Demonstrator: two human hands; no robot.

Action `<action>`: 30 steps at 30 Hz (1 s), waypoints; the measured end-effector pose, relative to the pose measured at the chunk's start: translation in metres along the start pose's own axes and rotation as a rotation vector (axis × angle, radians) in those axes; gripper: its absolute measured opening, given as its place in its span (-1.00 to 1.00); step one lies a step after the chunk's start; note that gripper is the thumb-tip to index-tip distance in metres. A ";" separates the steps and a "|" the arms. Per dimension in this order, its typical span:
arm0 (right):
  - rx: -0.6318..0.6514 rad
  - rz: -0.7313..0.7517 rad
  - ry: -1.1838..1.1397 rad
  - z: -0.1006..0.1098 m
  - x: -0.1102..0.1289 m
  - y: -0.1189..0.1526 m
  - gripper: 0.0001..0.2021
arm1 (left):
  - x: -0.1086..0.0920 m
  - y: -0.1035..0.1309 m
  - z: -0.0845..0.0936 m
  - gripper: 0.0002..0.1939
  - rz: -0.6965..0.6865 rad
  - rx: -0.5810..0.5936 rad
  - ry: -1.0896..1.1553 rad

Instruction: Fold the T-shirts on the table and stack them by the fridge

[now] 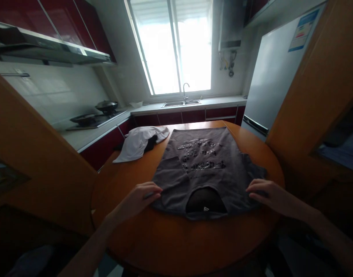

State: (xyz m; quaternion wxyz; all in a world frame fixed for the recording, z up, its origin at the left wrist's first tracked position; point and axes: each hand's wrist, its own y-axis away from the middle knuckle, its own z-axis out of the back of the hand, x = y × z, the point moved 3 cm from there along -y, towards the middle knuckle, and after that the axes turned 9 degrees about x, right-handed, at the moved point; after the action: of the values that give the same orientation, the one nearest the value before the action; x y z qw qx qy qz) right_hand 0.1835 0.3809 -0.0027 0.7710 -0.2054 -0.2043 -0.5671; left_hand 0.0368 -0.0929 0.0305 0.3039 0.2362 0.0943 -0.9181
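A dark grey T-shirt [176, 181] with shiny raised lettering lies spread on a round wooden table [176, 246]. Its neck opening faces me, and a small white label shows inside the collar. My left hand [146, 195] is at the shirt's left shoulder edge, thumb and fingers closed on the cloth. On the other side, my right hand [264, 193] pinches the fabric near the right sleeve, which lies bent beyond the fingers. The left sleeve appears folded in over the shirt's front.
A white garment [139, 142] lies crumpled with a black cloth [151, 143] at the table's far left. Behind are a counter with a sink [180, 104], a stove with a lidded pan [106, 105], and a fridge [277, 73]. Wooden frames [35, 154] flank both sides.
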 end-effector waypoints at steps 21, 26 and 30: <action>-0.650 -0.719 -0.373 0.070 -0.131 -0.046 -0.91 | 0.026 -0.101 -0.053 -0.71 -0.074 -0.059 -0.134; -0.940 -0.824 -0.124 0.104 -0.140 -0.015 -0.73 | 0.027 -0.103 -0.055 -0.72 -0.079 -0.056 -0.151; -0.874 -0.933 -0.114 0.097 -0.159 0.008 -0.79 | 0.028 -0.102 -0.054 -0.72 -0.084 -0.065 -0.167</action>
State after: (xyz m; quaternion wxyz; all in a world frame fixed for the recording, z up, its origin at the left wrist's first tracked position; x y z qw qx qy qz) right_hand 0.1401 0.5620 -0.0094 0.2762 -0.4198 -0.0628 -0.8623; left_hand -0.0241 -0.0092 -0.0274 0.2796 0.1449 0.1081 -0.9430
